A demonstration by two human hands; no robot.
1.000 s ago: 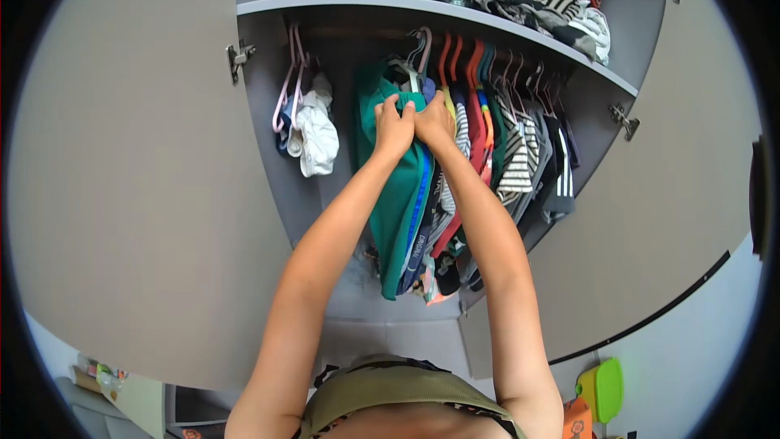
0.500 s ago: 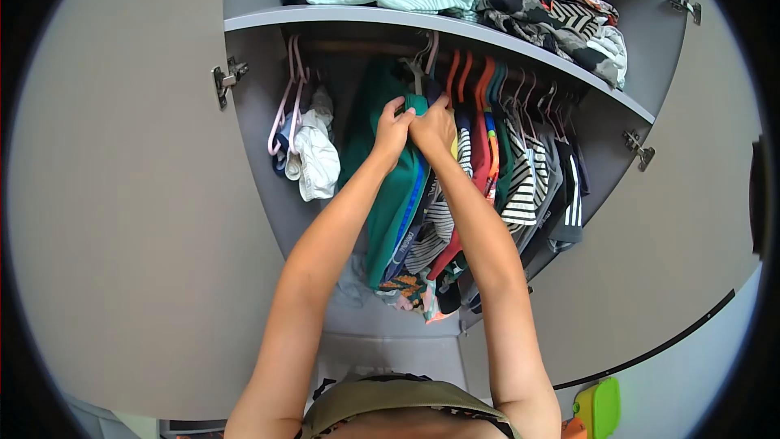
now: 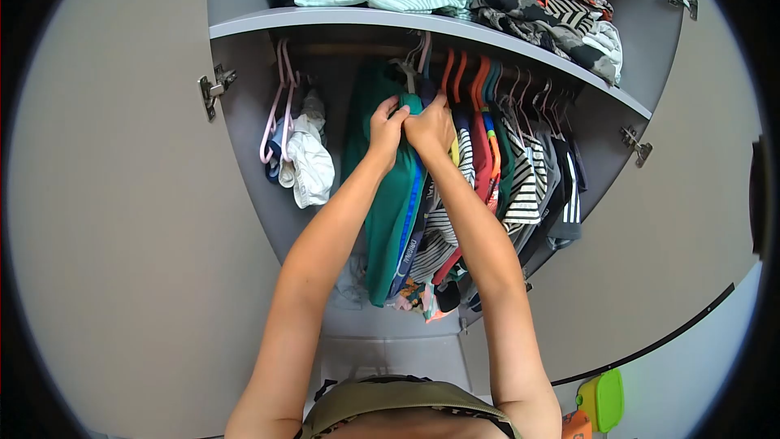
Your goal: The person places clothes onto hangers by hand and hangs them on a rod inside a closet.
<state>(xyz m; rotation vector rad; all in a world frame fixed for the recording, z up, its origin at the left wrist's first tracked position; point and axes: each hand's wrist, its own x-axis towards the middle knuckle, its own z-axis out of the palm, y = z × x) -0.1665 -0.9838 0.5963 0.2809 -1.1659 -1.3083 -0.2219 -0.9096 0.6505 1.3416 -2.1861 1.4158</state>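
Observation:
A green garment (image 3: 388, 211) with a blue stripe hangs from a light hanger (image 3: 410, 75) in the middle of the wardrobe. Near its top, my left hand (image 3: 388, 126) grips the green cloth with bent fingers. My right hand (image 3: 431, 126) is closed on the same garment just beside it, and the thumbs nearly meet. Dark and striped clothes hang directly to the right, partly behind my right forearm. Parts of my fingers are hidden by the cloth.
Pink hangers (image 3: 280, 114) with white shorts (image 3: 310, 161) hang at the left. Orange hangers (image 3: 461, 77) and striped shirts (image 3: 526, 183) hang at the right. Above is a shelf (image 3: 349, 16) of folded clothes. Open doors (image 3: 122, 195) flank the wardrobe; a green-lidded box (image 3: 605, 401) stands lower right.
The view has tilted up slightly since a second ago, so the shelf shows lower. Both hands stay on the green garment, whose upper part has shifted a little between the frames.

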